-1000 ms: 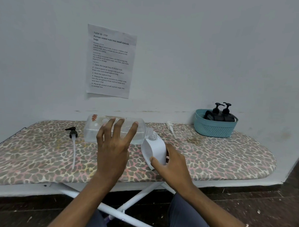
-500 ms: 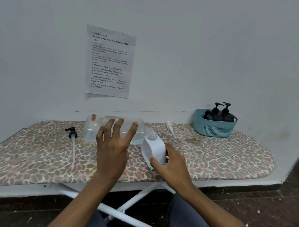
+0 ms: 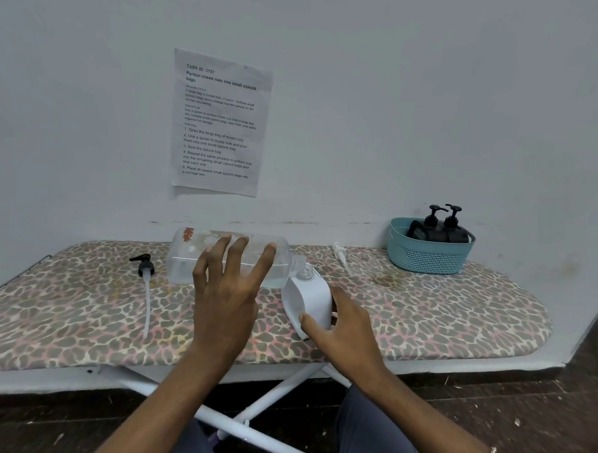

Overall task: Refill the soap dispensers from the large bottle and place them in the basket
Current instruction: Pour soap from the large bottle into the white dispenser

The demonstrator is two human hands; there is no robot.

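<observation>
White dispenser [image 3: 310, 295], one, in my right hand [image 3: 351, 334]: thumb curled onto its lower front edge, the other fingers out of sight behind its right side, a firm grip. Body squat, plain white, tilted towards the left, pump off, clear threaded neck bare at the top. It stands on the ironing board [image 3: 441, 314], near the middle.

Large bottle [image 3: 186, 259], one, lies on its side just left of the dispenser, its open neck meeting the dispenser's neck. Clear plastic, a torn reddish scrap of label near its base, a low layer of clear liquid inside. My left hand [image 3: 224, 305] is laid against its near wall, fingers spread apart and almost straight, thumb hidden. Cannot tell whether the bottle rests on the board or is lifted.

Loose pumps, two: black pump [image 3: 144, 265] with a long white tube, left of the bottle; white pump [image 3: 339, 253] behind the dispenser, near the wall.

Basket [image 3: 426, 259], one, teal, at the board's far right. Inside it, black dispensers [image 3: 427, 230], two, side by side, pumps fitted.

Printed sheet [image 3: 221, 123], one, stuck on the wall above the bottle.
</observation>
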